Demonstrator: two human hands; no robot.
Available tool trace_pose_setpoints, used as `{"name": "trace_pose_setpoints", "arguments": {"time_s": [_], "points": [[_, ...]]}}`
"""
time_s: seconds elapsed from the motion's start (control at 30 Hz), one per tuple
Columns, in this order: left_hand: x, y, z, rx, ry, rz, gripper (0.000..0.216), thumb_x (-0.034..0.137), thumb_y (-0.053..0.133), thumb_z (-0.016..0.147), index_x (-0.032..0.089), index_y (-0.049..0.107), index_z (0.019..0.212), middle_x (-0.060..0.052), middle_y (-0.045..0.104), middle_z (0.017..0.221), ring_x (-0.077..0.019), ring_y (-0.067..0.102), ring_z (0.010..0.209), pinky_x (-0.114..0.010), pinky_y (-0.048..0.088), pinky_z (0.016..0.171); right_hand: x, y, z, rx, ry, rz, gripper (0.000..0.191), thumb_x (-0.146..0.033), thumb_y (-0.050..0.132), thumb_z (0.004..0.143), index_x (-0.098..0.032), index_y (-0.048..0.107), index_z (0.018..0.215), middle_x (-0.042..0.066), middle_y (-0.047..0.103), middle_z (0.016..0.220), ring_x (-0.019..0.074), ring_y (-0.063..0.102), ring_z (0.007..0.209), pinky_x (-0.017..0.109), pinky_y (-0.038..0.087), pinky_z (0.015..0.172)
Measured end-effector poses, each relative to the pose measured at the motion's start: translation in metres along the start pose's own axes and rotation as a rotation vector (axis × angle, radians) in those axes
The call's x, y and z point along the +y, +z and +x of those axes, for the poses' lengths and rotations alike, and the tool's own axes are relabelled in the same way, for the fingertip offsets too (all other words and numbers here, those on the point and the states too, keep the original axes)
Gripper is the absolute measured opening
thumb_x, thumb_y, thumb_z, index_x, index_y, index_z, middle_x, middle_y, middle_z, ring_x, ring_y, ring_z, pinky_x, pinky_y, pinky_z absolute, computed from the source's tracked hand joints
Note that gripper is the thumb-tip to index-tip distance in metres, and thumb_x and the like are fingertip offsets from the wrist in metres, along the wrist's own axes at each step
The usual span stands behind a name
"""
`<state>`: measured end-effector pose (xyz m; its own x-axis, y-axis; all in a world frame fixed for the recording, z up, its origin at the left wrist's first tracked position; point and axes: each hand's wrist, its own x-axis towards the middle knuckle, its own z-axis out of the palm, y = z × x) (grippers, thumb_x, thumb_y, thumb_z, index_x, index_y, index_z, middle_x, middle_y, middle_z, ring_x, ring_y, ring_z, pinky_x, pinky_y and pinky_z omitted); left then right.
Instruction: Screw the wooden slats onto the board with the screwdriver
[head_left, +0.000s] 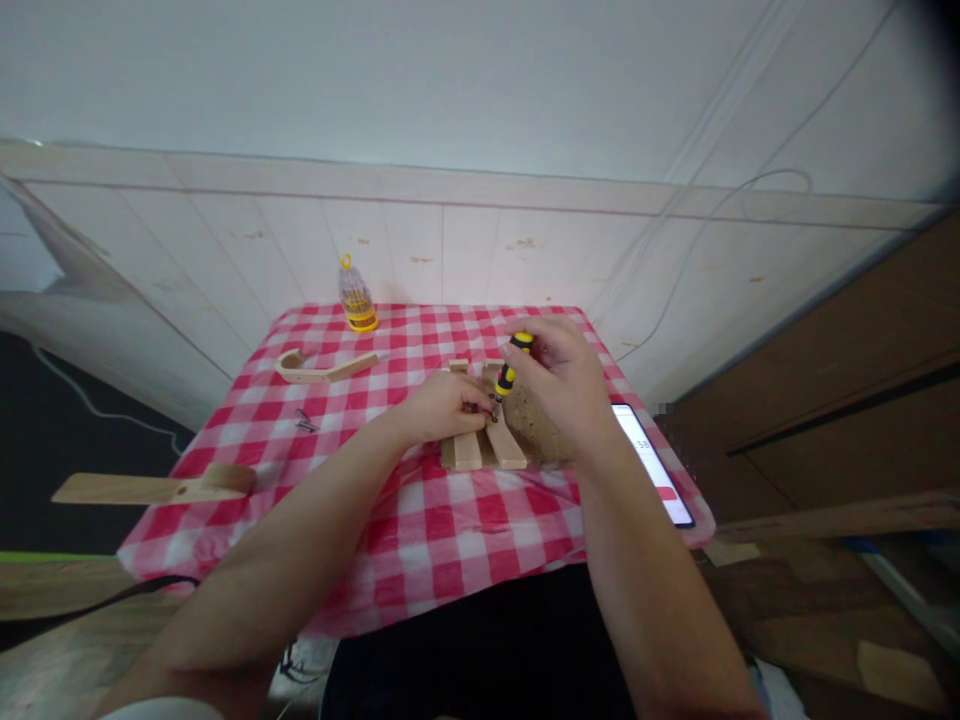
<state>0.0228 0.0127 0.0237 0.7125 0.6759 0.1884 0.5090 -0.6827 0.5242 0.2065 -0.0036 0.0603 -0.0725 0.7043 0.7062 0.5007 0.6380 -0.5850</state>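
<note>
My right hand [564, 378] grips a yellow-and-black screwdriver [505, 380], held tilted with its tip down. The tip meets a small dark metal part [494, 411] on a pale wooden strip [508, 448]. Beside that tip, the fingers of my left hand [448, 404] are bent and pressed together; what they pinch, if anything, is too small to make out. A second wooden strip [467, 452] lies under my left hand, parallel to the first. Both strips rest on a brown, speckled board [534, 425], partly covered by my hands.
A red-and-white checked cloth [420, 520] covers the table. On it are a hooked wooden piece [330, 372], several small dark screws or pins [305, 421], a clear yellow-based container [358, 300] and a lit phone [654, 465]. A wooden piece [161, 488] overhangs the left edge.
</note>
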Motion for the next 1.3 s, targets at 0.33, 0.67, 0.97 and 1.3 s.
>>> {"name": "trace_pose_setpoints", "arguments": {"time_s": [0.33,0.67,0.97,1.3], "points": [[-0.003,-0.002,-0.001,-0.036,-0.032,0.007,0.021,0.018,0.060,0.081,0.018,0.079,0.091,-0.005,0.079,0.092,-0.0170,0.069,0.082,-0.026,0.049,0.077,-0.028,-0.032,0.022,-0.370,-0.148,-0.259,0.026,-0.024,0.058,0.086,-0.021,0.075,0.105,0.004,0.076,0.091,0.0174,0.066,0.076,0.032,0.048,0.070],[-0.003,0.000,0.000,-0.014,-0.040,-0.035,0.027,0.017,0.059,0.080,0.018,0.079,0.098,-0.005,0.079,0.099,-0.0177,0.071,0.088,-0.027,0.052,0.082,-0.035,-0.028,0.030,-0.542,-0.136,-0.422,0.030,-0.036,0.050,0.094,-0.019,0.068,0.077,0.002,0.066,0.070,0.0153,0.057,0.065,0.029,0.034,0.060],[-0.001,0.003,-0.001,0.039,-0.045,-0.065,0.021,0.028,0.059,0.086,0.016,0.077,0.088,-0.005,0.077,0.085,-0.0135,0.066,0.072,-0.024,0.047,0.068,-0.024,-0.027,0.024,-0.456,-0.118,-0.256,0.028,-0.029,0.044,0.095,-0.017,0.069,0.095,0.005,0.069,0.077,0.0174,0.062,0.072,0.030,0.042,0.067],[0.002,0.000,0.000,-0.041,-0.083,-0.083,0.017,0.023,0.060,0.086,0.015,0.075,0.085,-0.003,0.074,0.079,-0.0128,0.063,0.072,-0.023,0.045,0.068,-0.006,-0.035,0.012,-0.353,-0.012,-0.093,0.028,-0.028,0.051,0.093,-0.018,0.068,0.113,0.005,0.074,0.087,0.0187,0.069,0.084,0.033,0.050,0.075]]}}
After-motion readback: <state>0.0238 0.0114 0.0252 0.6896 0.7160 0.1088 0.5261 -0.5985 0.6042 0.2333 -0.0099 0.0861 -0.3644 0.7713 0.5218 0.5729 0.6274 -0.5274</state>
